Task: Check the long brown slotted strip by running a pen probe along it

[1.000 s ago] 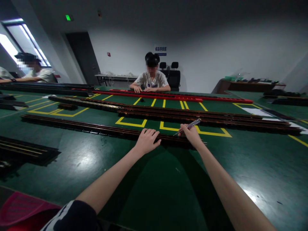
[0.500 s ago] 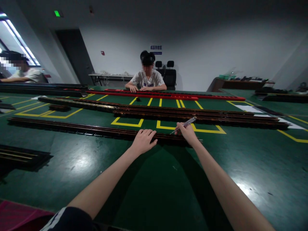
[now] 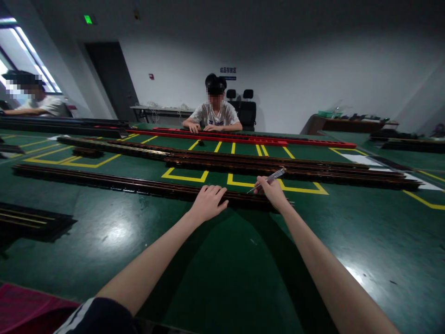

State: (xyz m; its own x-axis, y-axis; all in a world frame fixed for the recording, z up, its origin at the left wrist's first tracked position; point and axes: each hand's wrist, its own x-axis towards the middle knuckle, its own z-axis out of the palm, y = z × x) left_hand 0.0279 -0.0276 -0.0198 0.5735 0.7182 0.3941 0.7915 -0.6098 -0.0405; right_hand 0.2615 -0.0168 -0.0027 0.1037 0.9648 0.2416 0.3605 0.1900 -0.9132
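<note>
A long dark bundle of strips (image 3: 114, 181) with a glossy brownish sheen runs crosswise on the table in front of me. My left hand (image 3: 209, 202) lies on this bundle, fingers stretched over its top and thumb towards the right. Farther right, my right hand (image 3: 273, 192) is closed around a slim screwdriver (image 3: 277, 174) with a clear handle. Its thin shaft slants down to the left, with the tip at the strips between my hands. Whether the tip touches them is too small to tell.
The green table (image 3: 215, 278) has yellow tape markings (image 3: 184, 178). Behind my bundle lies another long stack of dark strips (image 3: 295, 171), then red rails (image 3: 250, 138) before a seated person (image 3: 215, 113). More dark strips (image 3: 34, 222) lie at left; another person (image 3: 38, 104) sits beyond.
The whole view has shifted slightly. My left hand stays on the strips, and my right hand keeps the screwdriver at nearly the same spot.
</note>
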